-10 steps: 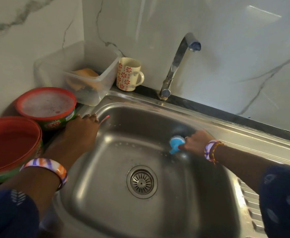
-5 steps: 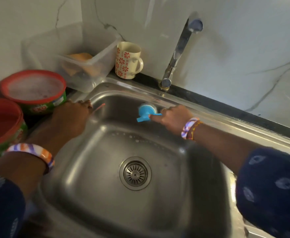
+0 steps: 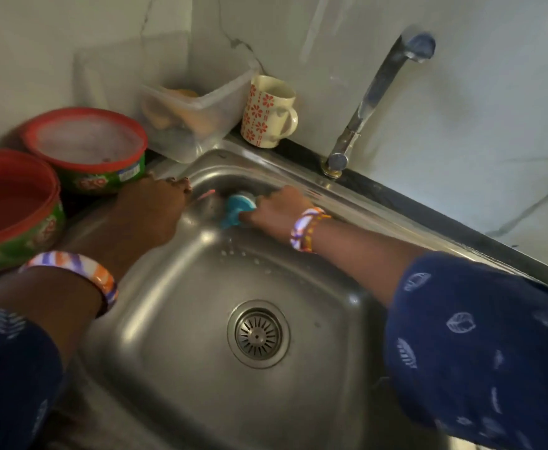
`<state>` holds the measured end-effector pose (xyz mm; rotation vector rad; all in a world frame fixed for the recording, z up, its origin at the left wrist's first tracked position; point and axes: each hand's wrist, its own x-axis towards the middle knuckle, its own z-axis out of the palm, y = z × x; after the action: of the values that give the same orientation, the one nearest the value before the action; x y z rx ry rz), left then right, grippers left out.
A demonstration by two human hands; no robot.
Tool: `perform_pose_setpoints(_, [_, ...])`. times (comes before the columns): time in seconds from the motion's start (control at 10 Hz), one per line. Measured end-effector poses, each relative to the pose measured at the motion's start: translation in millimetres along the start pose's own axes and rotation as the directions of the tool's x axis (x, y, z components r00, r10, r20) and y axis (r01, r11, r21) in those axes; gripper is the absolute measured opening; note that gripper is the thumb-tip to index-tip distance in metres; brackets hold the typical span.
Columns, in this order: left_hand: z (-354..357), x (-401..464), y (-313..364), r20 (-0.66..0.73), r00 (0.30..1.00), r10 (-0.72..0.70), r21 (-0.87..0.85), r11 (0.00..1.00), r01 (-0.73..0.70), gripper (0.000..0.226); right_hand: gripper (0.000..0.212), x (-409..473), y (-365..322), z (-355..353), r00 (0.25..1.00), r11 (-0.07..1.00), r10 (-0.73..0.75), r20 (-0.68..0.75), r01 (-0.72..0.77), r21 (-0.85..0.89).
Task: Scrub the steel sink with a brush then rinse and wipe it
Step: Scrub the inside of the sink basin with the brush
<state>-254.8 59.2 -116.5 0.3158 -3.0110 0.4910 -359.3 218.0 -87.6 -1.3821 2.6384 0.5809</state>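
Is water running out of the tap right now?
No, the tap spout shows no stream, while the right hand scrubs the sink with a blue brush.

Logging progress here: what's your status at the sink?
Right hand grips blue brush, scrubbing steel sink at far-left corner. Left hand rests on sink's left rim. Tap dry, nothing blocking.
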Motion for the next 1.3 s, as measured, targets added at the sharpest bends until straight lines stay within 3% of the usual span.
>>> perform_pose_setpoints(0.1, [-3,-1,2,-0.005,1.0,0.013,0.007,1.0,-0.013,0.051,0.023,9,16,14,0.997,0.997,-0.077,0.019,0.076,0.025])
perform_pose_setpoints(0.2, [-5,-2,2,-0.012,1.0,0.017,0.021,1.0,-0.017,0.049,0.02,-38,49,34,0.991,0.984,-0.132,0.004,0.131,-0.118])
perform_pose_setpoints(0.3, [-1,-2,5,0.003,1.0,-0.017,0.023,1.0,0.017,0.05,0.027,-118,93,63,0.963,0.903,-0.153,0.22,0.227,-0.366])
perform_pose_setpoints(0.4, [2,-2,7,0.04,0.999,-0.022,0.026,0.999,0.021,0.051,0.054,-132,99,73,0.932,0.899,-0.141,0.333,0.261,-0.35])
perform_pose_setpoints(0.5, [2,2,8,0.074,0.997,-0.01,0.009,1.0,0.009,0.054,0.051,-74,68,69,0.947,0.856,-0.308,0.086,0.316,-0.409])
perform_pose_setpoints(0.7, [2,1,5,0.122,0.992,0.021,0.033,0.999,-0.025,0.06,0.039,27,0,24,0.946,0.893,-0.303,-0.117,0.238,-0.382])
perform_pose_setpoints(0.8, [0,1,4,0.112,0.994,0.013,0.017,1.0,-0.015,0.061,0.037,-4,22,43,0.95,0.885,-0.307,-0.061,0.261,-0.386])
perform_pose_setpoints(0.9, [-1,-1,5,0.105,0.994,0.001,-0.014,1.0,0.001,0.059,0.035,-92,70,84,0.98,0.91,-0.199,0.009,0.188,-0.37])
perform_pose_setpoints(1.0, [-3,-1,6,0.114,0.993,-0.012,-0.022,1.0,0.015,0.059,0.04,-118,84,114,0.993,0.921,-0.111,0.035,0.116,-0.372])
perform_pose_setpoints(1.1, [-5,-1,7,0.118,0.993,-0.015,-0.037,0.999,0.019,0.06,0.031,-100,65,97,0.994,0.923,-0.083,0.067,0.102,-0.372])
perform_pose_setpoints(1.2, [-4,1,5,0.115,0.993,-0.022,-0.043,0.999,0.027,0.062,0.021,-51,32,76,0.975,0.922,-0.213,0.058,0.22,-0.319])
perform_pose_setpoints(1.3, [-4,1,7,0.134,0.991,-0.003,-0.054,0.998,0.011,0.065,0.036,16,-22,33,0.978,0.969,-0.203,-0.043,0.195,-0.15])
